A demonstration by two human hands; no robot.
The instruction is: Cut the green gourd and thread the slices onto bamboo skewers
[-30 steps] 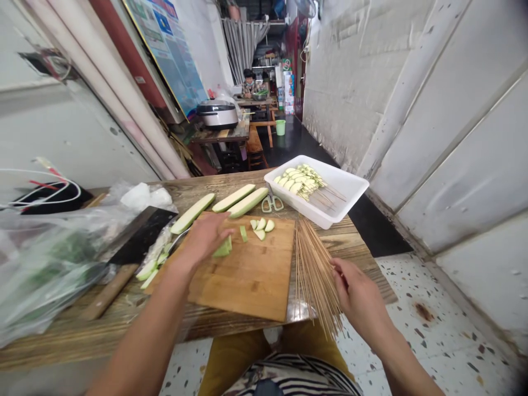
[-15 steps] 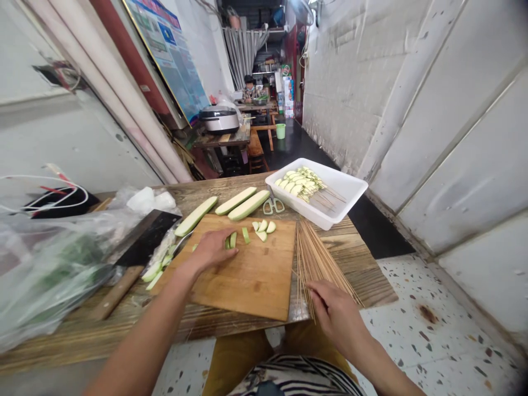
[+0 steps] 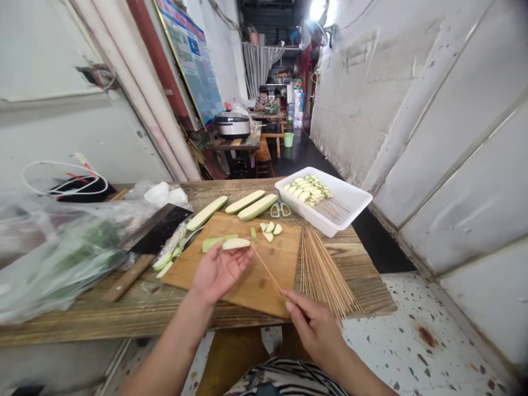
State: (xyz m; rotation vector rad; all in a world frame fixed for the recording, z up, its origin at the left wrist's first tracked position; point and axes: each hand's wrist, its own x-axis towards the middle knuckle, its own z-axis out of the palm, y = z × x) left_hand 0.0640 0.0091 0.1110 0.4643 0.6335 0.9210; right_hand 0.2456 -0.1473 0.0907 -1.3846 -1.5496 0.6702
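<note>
A pale green slice of zucchini-like vegetable (image 3: pixel 236 243) rests between the fingers and thumb of my left hand (image 3: pixel 220 270), palm up over the wooden cutting board (image 3: pixel 247 280). My right hand (image 3: pixel 315 324) pinches a thin wooden skewer (image 3: pixel 269 269) near its lower end. The skewer's tip meets the right end of the slice; whether it has gone in I cannot tell. More cut pieces (image 3: pixel 270 230) lie at the board's upper right, and a green row of slices (image 3: pixel 212 243) sits behind my left fingers. Right of the board is a fanned bundle of skewers (image 3: pixel 325 275).
Beyond the board lie halved vegetables (image 3: pixel 258 207) and scissors (image 3: pixel 280 209). A white tray (image 3: pixel 350 212) holds several skewered pieces at the table's far right. On the left are a cleaver (image 3: pixel 132 278) and plastic bags (image 3: pixel 61 269). Another person (image 3: pixel 264 99) sits far back.
My left hand has picked up a slice from the board and turned palm up. My right hand has drawn a skewer from the bundle and brought it left to the slice. The view has shifted.
</note>
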